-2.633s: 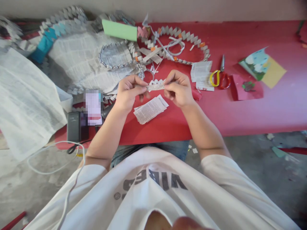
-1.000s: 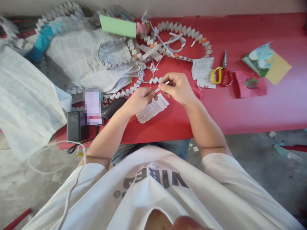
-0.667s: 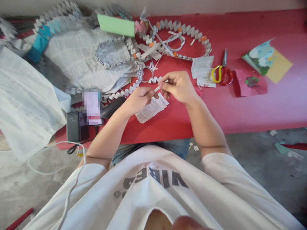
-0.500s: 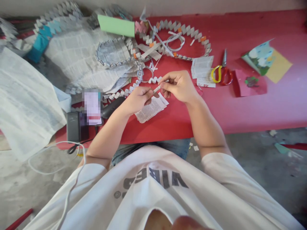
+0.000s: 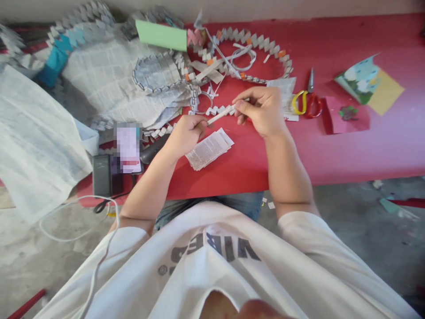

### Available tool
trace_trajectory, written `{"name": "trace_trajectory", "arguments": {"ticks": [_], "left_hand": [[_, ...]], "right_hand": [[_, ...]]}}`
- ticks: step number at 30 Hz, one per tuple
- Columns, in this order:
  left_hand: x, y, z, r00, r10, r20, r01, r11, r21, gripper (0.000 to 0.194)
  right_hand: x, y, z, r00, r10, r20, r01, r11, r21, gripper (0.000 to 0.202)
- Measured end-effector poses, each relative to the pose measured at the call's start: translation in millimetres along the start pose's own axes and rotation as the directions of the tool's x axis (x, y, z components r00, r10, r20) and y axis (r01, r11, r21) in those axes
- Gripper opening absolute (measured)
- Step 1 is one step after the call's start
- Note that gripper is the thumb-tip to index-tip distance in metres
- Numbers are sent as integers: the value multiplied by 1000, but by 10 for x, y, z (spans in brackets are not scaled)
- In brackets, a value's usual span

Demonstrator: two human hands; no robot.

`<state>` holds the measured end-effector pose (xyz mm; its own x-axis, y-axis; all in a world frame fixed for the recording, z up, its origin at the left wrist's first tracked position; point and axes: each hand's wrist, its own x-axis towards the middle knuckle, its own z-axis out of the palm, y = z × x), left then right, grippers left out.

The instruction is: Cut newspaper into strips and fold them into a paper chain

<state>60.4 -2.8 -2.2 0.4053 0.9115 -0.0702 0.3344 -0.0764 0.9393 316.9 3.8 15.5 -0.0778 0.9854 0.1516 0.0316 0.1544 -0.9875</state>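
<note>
A narrow folded paper strip [image 5: 221, 116] stretches between my two hands above the red table. My left hand [image 5: 190, 133] is closed, pinching its lower left end. At the other end, the fingers of my right hand [image 5: 260, 108] are closed on the strip. Below them lies a small stack of printed paper slips [image 5: 210, 149]. Just behind the strip, a woven zigzag paper chain [image 5: 217, 110] rests on the table, partly hidden by my hands.
Scissors [image 5: 309, 99] with yellow and red handles lie to the right, beside a red card [image 5: 347, 116]. Newspaper sheets [image 5: 109, 79] cover the left, under looped paper chains [image 5: 262, 42]. A phone [image 5: 129, 148] and a black box [image 5: 103, 175] sit near the front edge.
My right hand has moved right and slightly away from me, while the left shifted a little left. More of the paper strip now shows between them.
</note>
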Motion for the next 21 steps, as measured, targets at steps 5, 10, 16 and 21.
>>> {"name": "trace_trajectory", "arguments": {"ticks": [5, 10, 16, 21], "left_hand": [[-29, 119, -7, 999, 35, -3, -34, 991, 132, 29], [-43, 195, 15, 997, 20, 70, -30, 987, 156, 30], [-48, 217, 36, 985, 22, 173, -43, 992, 119, 28], [-35, 178, 53, 985, 8, 172, -21, 997, 70, 27]], "right_hand": [[18, -16, -25, 999, 34, -32, -35, 999, -31, 33], [12, 24, -11, 1000, -14, 8, 14, 1000, -28, 23], [-20, 35, 24, 994, 9, 112, -5, 999, -34, 17], [-33, -18, 50, 989, 7, 146, 3, 997, -72, 18]]}}
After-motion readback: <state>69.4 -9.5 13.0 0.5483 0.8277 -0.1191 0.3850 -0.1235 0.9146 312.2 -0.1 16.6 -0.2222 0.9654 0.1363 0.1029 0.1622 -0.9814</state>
